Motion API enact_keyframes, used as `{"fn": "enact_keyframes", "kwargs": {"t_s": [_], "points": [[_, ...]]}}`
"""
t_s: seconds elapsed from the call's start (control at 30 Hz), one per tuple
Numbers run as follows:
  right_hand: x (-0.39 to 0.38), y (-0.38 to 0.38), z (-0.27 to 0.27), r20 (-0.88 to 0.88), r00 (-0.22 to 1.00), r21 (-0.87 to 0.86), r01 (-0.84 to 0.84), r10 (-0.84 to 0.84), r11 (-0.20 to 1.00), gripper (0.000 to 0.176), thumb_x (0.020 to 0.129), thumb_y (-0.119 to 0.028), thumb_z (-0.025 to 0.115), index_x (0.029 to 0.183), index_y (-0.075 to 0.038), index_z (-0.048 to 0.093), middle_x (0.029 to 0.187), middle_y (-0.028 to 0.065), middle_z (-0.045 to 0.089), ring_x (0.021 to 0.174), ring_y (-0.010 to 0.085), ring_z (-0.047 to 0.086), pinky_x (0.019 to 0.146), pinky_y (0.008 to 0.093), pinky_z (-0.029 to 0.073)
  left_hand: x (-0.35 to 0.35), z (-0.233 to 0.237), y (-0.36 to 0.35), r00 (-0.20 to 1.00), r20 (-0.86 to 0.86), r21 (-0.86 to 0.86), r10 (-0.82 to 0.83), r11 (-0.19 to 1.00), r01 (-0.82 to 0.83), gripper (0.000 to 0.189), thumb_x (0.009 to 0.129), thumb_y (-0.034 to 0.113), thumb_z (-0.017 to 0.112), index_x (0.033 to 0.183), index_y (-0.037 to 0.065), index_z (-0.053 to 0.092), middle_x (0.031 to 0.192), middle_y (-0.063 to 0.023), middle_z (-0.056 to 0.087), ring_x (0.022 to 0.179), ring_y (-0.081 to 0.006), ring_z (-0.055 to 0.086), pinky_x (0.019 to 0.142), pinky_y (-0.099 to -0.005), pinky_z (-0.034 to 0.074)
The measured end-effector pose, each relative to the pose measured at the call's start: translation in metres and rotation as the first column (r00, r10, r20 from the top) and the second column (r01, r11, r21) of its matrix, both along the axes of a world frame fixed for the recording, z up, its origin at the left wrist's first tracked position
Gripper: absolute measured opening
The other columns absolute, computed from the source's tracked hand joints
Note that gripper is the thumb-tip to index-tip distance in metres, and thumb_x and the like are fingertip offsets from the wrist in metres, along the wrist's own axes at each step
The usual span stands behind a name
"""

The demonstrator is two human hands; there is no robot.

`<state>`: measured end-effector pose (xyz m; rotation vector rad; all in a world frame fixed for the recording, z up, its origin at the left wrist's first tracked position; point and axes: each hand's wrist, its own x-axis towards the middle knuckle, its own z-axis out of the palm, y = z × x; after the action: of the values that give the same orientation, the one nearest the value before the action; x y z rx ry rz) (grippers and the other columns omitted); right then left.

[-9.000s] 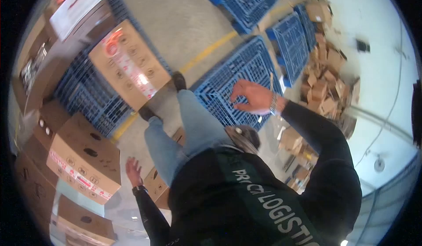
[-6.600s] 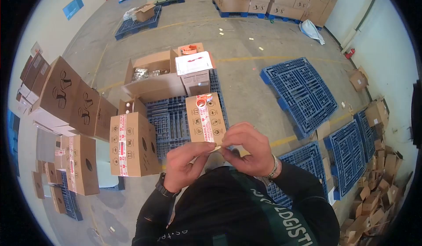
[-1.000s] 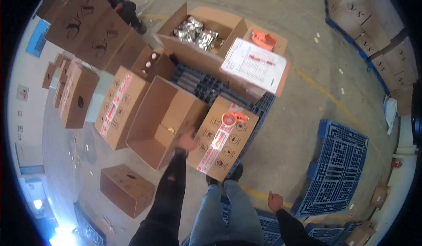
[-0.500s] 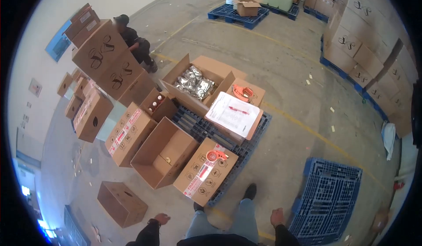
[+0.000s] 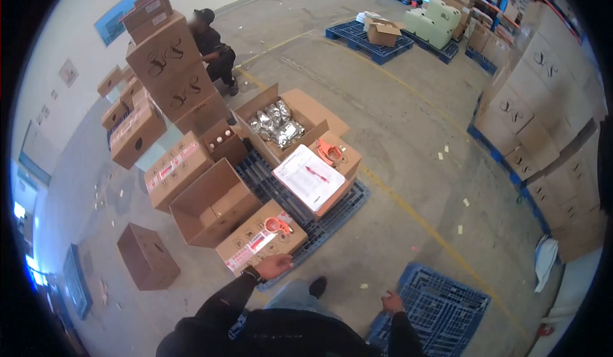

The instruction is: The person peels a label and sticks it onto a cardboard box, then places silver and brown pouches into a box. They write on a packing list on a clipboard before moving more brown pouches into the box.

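My left hand (image 5: 273,266), fingers stretched out, is at the near edge of a taped box (image 5: 246,253); contact is unclear. An orange tape dispenser (image 5: 278,225) lies on that box. My right hand (image 5: 393,302) hangs over the edge of a blue pallet (image 5: 440,306), fingers loosely bent and apart, holding nothing. Papers (image 5: 300,181) with a red pen (image 5: 317,174) lie on another box beside a second orange dispenser (image 5: 330,153). Silver packets (image 5: 278,124) fill an open carton behind. An open box (image 5: 214,207) stands left of the taped one.
A person (image 5: 214,51) crouches behind stacked cartons (image 5: 169,63) at the back left. Bottles (image 5: 221,139) stand in a small box. One open carton (image 5: 147,258) lies on the floor at left. Tall carton stacks (image 5: 536,108) line the right side.
The view has shifted, and the loaded pallet appears lower and further left. My left hand has moved from beside my legs to the taped box. My right hand now appears over the blue pallet.
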<state>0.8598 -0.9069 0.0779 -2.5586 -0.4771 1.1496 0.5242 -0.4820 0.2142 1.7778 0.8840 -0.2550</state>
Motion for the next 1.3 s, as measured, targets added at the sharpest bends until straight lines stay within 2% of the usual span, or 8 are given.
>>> {"fn": "enact_keyframes", "kwargs": {"t_s": [0.27,0.37,0.57,0.8,0.9,1.0,1.17,1.3], "points": [[0.174,0.058,0.078,0.201,0.97,0.168,-0.169,0.134,0.971,0.052,0.085,-0.035,0.069,0.129,-0.006,0.062,0.109,0.0185,0.072,0.105,0.035,0.068,0.095,0.0424,0.052,-0.021,-0.198,0.053,0.802,-0.597,0.182,0.032,0.979,0.097,0.061,0.084,0.052,0.063,0.113,-0.001,0.071,0.118,-0.0246,0.068,0.112,-0.0337,0.066,0.098,-0.0432,0.05],[0.25,0.077,0.09,0.236,0.961,0.158,-0.185,0.145,0.97,0.051,0.087,-0.032,0.069,0.13,-0.007,0.061,0.107,0.0167,0.073,0.098,0.0317,0.07,0.089,0.0403,0.054,0.026,-0.256,0.077,0.85,-0.527,0.135,-0.02,0.985,0.107,0.059,0.085,0.05,0.062,0.112,-0.001,0.071,0.117,-0.0248,0.068,0.112,-0.0322,0.066,0.098,-0.0443,0.05],[0.384,0.04,0.079,-0.026,0.989,0.029,0.145,-0.144,0.989,0.047,0.09,-0.02,0.066,0.132,0.0,0.057,0.101,0.0159,0.072,0.079,0.0261,0.072,0.066,0.036,0.058,0.265,-0.178,0.11,0.966,-0.187,0.121,0.179,0.98,-0.158,0.048,0.088,0.051,0.058,0.097,0.006,0.076,0.085,-0.0161,0.074,0.08,-0.0334,0.072,0.082,-0.0447,0.055],[0.489,0.052,0.08,-0.135,0.925,0.093,0.37,-0.356,0.924,0.04,0.09,-0.022,0.066,0.123,-0.001,0.061,0.095,0.0142,0.071,0.072,0.0242,0.07,0.066,0.0364,0.058,0.498,-0.064,0.17,0.992,0.111,0.019,0.056,0.998,-0.058,0.061,0.094,0.049,0.06,0.136,0.004,0.058,0.112,-0.0136,0.072,0.097,-0.0249,0.069,0.083,-0.0397,0.054],[0.592,0.061,-0.017,-0.039,0.835,-0.503,-0.491,0.549,0.711,0.032,0.096,-0.031,0.061,0.117,-0.008,0.069,0.1,0.0111,0.071,0.091,0.0231,0.071,0.084,0.0419,0.058,0.55,-0.064,0.206,0.984,0.074,-0.135,0.16,0.98,-0.149,0.062,0.095,0.049,0.061,0.137,0.004,0.056,0.106,-0.0125,0.072,0.091,-0.0188,0.069,0.079,-0.0353,0.055],[0.707,0.038,-0.107,0.441,0.306,0.188,-0.951,0.844,0.246,0.035,0.091,-0.022,0.065,0.119,-0.002,0.062,0.092,0.011,0.07,0.074,0.024,0.07,0.061,0.0404,0.057,0.579,-0.094,0.233,0.966,0.006,-0.13,0.26,0.958,-0.257,0.053,0.093,0.048,0.06,0.123,0.006,0.066,0.096,-0.0114,0.074,0.086,-0.0217,0.071,0.079,-0.0365,0.055],[0.875,0.261,0.01,-0.114,0.929,0.077,-0.346,0.353,0.935,0.028,0.091,-0.024,0.065,0.112,-0.006,0.063,0.088,0.009,0.07,0.071,0.024,0.07,0.056,0.0409,0.056,0.605,-0.136,0.252,0.947,-0.191,0.097,0.259,0.965,-0.244,0.051,0.092,0.05,0.059,0.115,0.006,0.07,0.091,-0.0103,0.075,0.077,-0.022,0.071,0.075,-0.0376,0.055],[0.996,0.457,0.07,0.011,0.985,0.028,-0.174,0.173,0.984,0.038,0.089,-0.023,0.065,0.121,-0.003,0.061,0.084,0.0129,0.07,0.062,0.0217,0.068,0.048,0.036,0.053,0.632,-0.102,0.241,0.827,-0.148,-0.075,0.543,0.827,-0.557,0.056,0.093,0.052,0.061,0.126,0.006,0.065,0.096,-0.0113,0.074,0.08,-0.0222,0.07,0.074,-0.0377,0.055]]}}
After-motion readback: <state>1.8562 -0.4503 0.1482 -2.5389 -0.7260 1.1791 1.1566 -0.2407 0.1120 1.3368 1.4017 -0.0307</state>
